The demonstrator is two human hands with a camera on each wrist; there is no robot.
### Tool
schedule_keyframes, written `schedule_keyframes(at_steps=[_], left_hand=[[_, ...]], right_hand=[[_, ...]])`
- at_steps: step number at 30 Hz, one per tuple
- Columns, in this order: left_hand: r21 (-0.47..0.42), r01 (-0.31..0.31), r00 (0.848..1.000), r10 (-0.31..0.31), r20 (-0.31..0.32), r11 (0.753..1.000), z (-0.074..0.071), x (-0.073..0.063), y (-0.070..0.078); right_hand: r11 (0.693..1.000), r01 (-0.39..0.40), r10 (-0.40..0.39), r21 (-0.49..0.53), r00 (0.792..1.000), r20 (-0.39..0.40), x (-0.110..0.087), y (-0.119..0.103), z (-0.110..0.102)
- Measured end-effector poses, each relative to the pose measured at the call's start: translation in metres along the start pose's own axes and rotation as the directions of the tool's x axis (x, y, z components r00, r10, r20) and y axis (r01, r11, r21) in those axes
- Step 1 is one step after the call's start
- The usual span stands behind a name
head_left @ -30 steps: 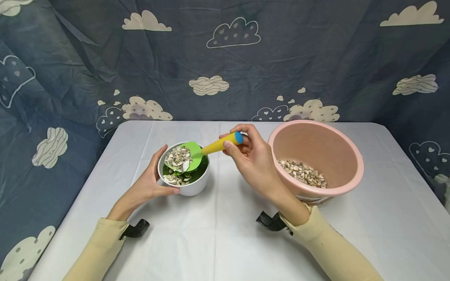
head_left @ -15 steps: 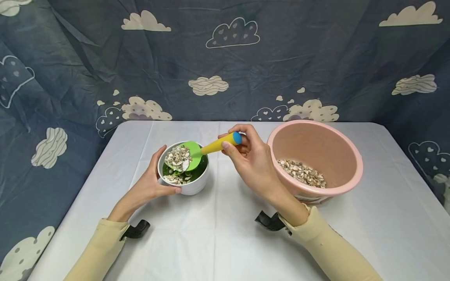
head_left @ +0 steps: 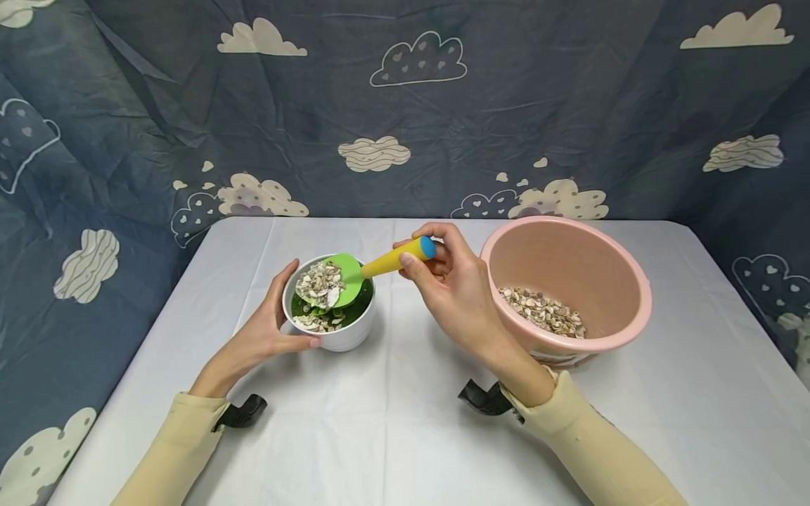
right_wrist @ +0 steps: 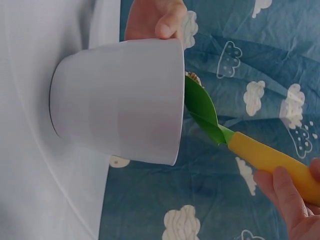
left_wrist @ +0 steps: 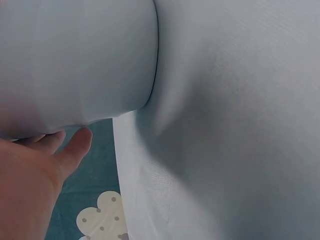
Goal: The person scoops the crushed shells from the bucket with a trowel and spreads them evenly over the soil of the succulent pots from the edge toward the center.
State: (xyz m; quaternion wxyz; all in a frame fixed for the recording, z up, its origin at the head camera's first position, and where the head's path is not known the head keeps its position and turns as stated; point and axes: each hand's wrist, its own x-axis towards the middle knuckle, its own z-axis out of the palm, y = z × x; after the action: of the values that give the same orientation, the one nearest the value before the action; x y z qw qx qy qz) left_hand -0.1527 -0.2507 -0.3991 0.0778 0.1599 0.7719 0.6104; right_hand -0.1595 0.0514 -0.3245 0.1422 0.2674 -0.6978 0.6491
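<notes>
A small white flowerpot (head_left: 346,340) stands on the table, and my left hand (head_left: 262,336) holds its left side between thumb and fingers. Green leaves and some pale chips show inside it. My right hand (head_left: 460,299) pinches the yellow handle of a small trowel (head_left: 387,263) with a green blade and blue end. A heap of shell-like chips (head_left: 319,284) lies on the blade, over the pot's opening. In the right wrist view the trowel (right_wrist: 202,111) tilts with its blade at the pot's rim. The left wrist view shows mostly the pot (left_wrist: 80,60) and part of my left hand (left_wrist: 27,182).
A large pink tub (head_left: 563,256) stands at the right, beside my right forearm, with more chips (head_left: 543,311) on its bottom. A white cloth (head_left: 342,436) covers the table. Behind and left hangs a dark blue curtain (head_left: 405,112) with cloud prints.
</notes>
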Motion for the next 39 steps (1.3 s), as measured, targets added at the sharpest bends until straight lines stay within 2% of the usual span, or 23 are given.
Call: schedule_keyframes(at_steps=[4, 13, 19, 27, 34, 36, 39], left_hand=[[-0.006, 0.000, 1.000, 0.000, 0.005, 1.000, -0.0010, -0.0010, 0.0011], [0.139, 0.004, 0.999, 0.004, -0.051, 0.990, 0.0017, -0.0004, -0.0010], [0.178, 0.019, 0.998, -0.007, -0.067, 0.984, 0.0032, -0.0001, -0.0006], [0.155, 0.025, 0.998, -0.017, -0.056, 0.988, 0.0031, 0.0000, -0.0012], [0.011, 0.003, 1.000, -0.003, -0.011, 1.000, 0.0014, -0.0005, -0.0011], [0.015, 0.003, 1.000, -0.003, -0.016, 1.000, 0.0014, -0.0004, -0.0010], [0.078, 0.002, 0.999, 0.001, -0.043, 0.997, 0.0024, -0.0001, -0.0005]], right_hand=[[1.000, 0.003, -0.004, -0.005, 1.000, -0.006, -0.0002, -0.0003, 0.0000], [1.000, 0.011, -0.011, -0.016, 1.000, 0.001, -0.0006, -0.0021, 0.0004], [0.998, 0.038, -0.038, -0.040, 0.999, 0.005, -0.0009, -0.0040, 0.0015], [0.997, 0.040, -0.039, -0.067, 0.999, 0.003, -0.0011, -0.0038, 0.0021], [0.998, 0.012, -0.013, -0.064, 1.000, -0.008, -0.0001, -0.0021, 0.0015], [0.998, 0.011, -0.012, -0.068, 1.000, -0.009, 0.0003, -0.0024, 0.0014], [0.996, 0.022, -0.022, -0.084, 1.000, -0.003, 0.0012, -0.0033, 0.0015]])
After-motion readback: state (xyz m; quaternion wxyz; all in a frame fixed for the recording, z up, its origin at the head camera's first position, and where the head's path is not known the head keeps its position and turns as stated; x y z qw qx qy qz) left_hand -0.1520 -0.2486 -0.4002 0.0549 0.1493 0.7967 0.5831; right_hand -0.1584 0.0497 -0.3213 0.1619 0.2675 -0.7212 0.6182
